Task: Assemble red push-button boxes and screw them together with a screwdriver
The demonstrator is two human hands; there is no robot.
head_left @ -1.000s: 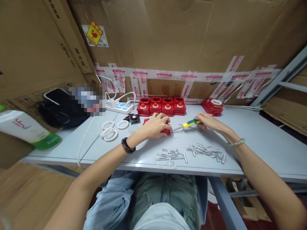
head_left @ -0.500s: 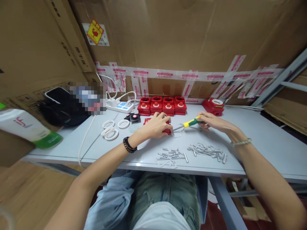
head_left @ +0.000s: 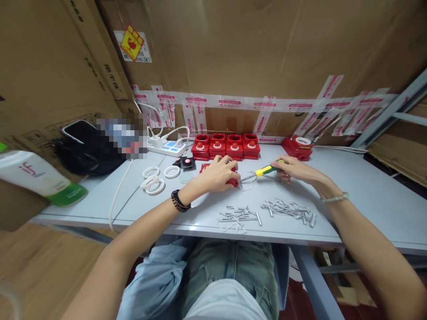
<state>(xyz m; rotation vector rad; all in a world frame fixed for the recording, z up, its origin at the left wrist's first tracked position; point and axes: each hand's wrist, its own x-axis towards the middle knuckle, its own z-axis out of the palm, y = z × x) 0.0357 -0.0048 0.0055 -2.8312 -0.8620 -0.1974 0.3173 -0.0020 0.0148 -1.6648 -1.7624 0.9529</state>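
My left hand (head_left: 220,174) is closed over a red plastic housing (head_left: 233,182) and presses it on the table; the hand covers most of the part. In my right hand (head_left: 291,168) is a screwdriver (head_left: 265,170) with a yellow and green handle. Its metal shaft points left, with the tip at the right side of the housing; whether it sits in a screw cannot be made out. A thin whitish strip (head_left: 247,186) lies beneath the shaft. Nearer my body are a pile of small screws and pins (head_left: 238,215) and a heap of metal pieces with strips (head_left: 288,210).
Several red boxes with round knobs (head_left: 217,146) stand in a row at the back; another red box (head_left: 298,148) is farther right. White rings (head_left: 172,172), black parts (head_left: 187,163) and a power strip (head_left: 171,148) are on the left. A cardboard wall (head_left: 233,53) bounds the back.
My right hand has shifted its grip slightly on the screwdriver handle, showing more of the green end. My left hand and the red housing stay put.
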